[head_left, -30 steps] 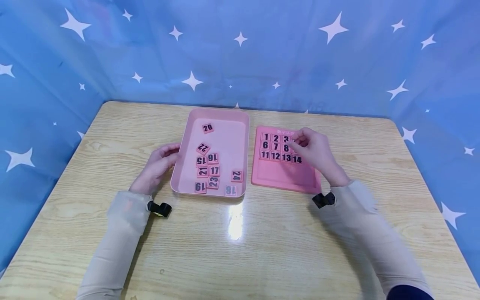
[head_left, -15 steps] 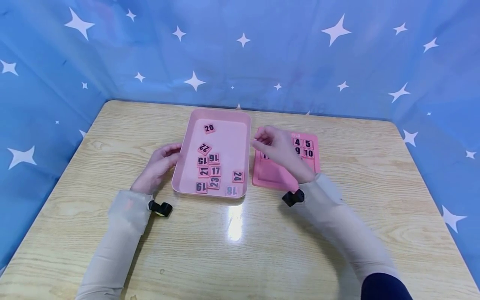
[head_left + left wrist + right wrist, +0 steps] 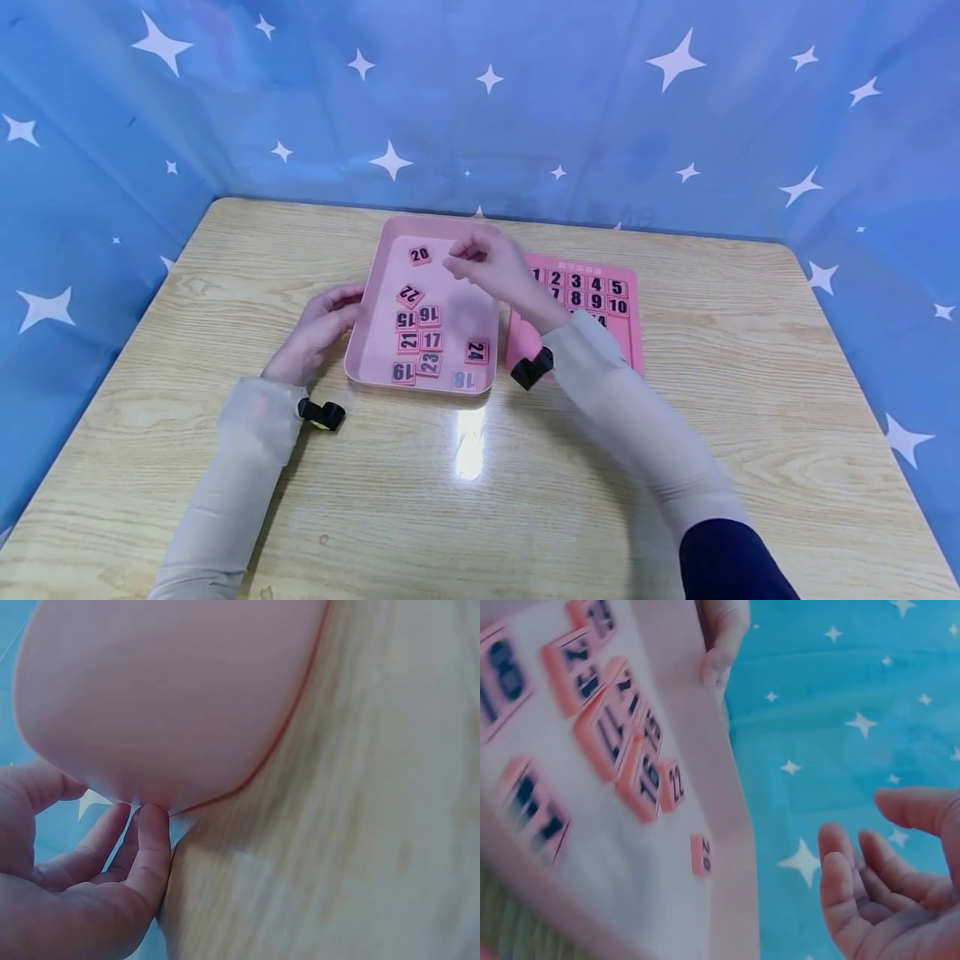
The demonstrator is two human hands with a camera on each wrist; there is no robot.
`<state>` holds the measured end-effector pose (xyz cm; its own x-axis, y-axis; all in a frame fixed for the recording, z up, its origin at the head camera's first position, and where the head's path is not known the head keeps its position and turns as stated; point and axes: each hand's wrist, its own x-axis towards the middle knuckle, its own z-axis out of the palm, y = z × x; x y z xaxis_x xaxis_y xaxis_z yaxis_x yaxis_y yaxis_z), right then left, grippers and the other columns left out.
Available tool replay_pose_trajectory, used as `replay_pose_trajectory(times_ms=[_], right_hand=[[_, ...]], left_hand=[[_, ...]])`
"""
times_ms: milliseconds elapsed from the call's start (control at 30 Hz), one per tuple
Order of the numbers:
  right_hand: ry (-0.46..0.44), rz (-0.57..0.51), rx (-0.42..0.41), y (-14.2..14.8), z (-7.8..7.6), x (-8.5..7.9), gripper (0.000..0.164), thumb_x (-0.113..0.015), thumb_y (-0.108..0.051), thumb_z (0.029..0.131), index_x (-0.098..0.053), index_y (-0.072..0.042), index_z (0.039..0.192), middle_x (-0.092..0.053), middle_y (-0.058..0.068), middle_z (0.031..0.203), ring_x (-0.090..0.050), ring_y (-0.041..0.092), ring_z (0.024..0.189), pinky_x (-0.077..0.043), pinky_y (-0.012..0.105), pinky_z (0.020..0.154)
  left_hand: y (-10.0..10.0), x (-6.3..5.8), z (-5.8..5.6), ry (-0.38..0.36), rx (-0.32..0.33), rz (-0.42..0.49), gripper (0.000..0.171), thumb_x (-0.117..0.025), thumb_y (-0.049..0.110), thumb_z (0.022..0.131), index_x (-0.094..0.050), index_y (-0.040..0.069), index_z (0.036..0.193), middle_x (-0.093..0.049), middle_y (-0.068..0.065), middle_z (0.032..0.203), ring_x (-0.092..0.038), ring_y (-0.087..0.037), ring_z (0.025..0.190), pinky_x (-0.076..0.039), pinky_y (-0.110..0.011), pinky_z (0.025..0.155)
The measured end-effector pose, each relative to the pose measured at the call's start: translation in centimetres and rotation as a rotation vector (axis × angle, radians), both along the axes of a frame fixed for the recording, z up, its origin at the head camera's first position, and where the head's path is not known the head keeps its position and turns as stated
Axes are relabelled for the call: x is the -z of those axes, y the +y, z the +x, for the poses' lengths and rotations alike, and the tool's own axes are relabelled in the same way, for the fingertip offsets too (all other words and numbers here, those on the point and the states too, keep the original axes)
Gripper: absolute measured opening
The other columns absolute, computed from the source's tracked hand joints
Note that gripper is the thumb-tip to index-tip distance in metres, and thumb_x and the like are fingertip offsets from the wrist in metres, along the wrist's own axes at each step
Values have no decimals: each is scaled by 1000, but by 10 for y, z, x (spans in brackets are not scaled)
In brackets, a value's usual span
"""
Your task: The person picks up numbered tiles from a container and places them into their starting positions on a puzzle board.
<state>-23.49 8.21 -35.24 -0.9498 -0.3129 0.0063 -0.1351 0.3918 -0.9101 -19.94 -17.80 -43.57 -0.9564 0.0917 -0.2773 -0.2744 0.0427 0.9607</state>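
Note:
In the head view my left hand (image 3: 317, 329) touches the outer left wall of the pink tray (image 3: 354, 333). Its fingertips rest against that wall in the left wrist view too. Loose pink number tiles lie in the tray, among them tile 20 (image 3: 419, 255), tile 22 (image 3: 410, 295), tile 16 (image 3: 429, 315) and tile 17 (image 3: 431, 340). Over the tray's right half hovers my right hand (image 3: 495, 265), apart from the tiles. The right wrist view shows its fingers (image 3: 840, 885) loosely bent, thumb apart, nothing between them.
Right of the tray lies a pink number board (image 3: 630, 333), rows of tiles in its upper part, partly covered by my right forearm. Tile 24 (image 3: 476, 351) and tile 18 (image 3: 463, 381) lie near the tray's front right corner. A star-patterned blue curtain (image 3: 435, 108) borders the wooden table (image 3: 375, 517).
My right hand has moved left from the number board to above the tray, uncovering the tiles at the board's upper right. The left hand stays at the tray's wall.

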Motion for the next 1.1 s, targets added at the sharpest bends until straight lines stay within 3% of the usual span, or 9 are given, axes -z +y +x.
replay_pose_trajectory(times_ms=[100, 300, 400, 567, 767, 1100], right_hand=[[-77, 10, -8, -16, -6, 1, 14, -67, -9, 85, -65, -2, 96, -66, 9, 85, -62, 21, 79, -51, 26, 67], [-310, 53, -23, -51, -8, 14, 23, -69, -2, 81, -62, -1, 102, -66, 8, 89, -64, 23, 87, -53, 32, 79], [-354, 90, -27, -62, -7, 23, 21, -70, 0, 79, -62, -2, 99, -67, 8, 88, -64, 20, 86, -51, 26, 77], [-349, 171, -47, -68, -6, 35, 22, -72, 0, 78, -63, -6, 97, -70, 4, 90, -63, 12, 84, -46, 18, 69], [-352, 182, -63, -67, -6, 39, 27, -69, 7, 75, -63, -3, 99, -70, 6, 92, -65, 15, 85, -49, 19, 68], [-339, 233, -85, -65, -5, 38, 29, -69, 9, 73, -62, -2, 98, -69, 7, 91, -63, 16, 83, -50, 20, 71]], left_hand=[[0, 0, -1, 10, 4, 4, 50, -53, -2, 87, -40, -9, 135, -51, -8, 117, -51, -9, 98, -46, -16, 83], [0, -2, -2, 20, 8, 3, 50, -53, -2, 87, -40, -10, 134, -50, -13, 120, -51, -9, 97, -45, -16, 83], [1, -3, -1, 15, 10, 4, 50, -53, -1, 87, -40, -10, 135, -50, -13, 120, -51, -10, 97, -45, -16, 83], [1, -3, -2, 7, 10, -2, 50, -53, 0, 87, -40, -9, 135, -51, -10, 117, -50, -9, 97, -45, -16, 82], [0, -3, -1, 22, 11, -9, 50, -53, -1, 87, -39, -10, 135, -48, -18, 124, -50, -9, 97, -44, -16, 84], [0, -3, 0, 15, 8, -3, 51, -54, -1, 87, -39, -10, 135, -48, -19, 125, -51, -8, 97, -45, -15, 83]])
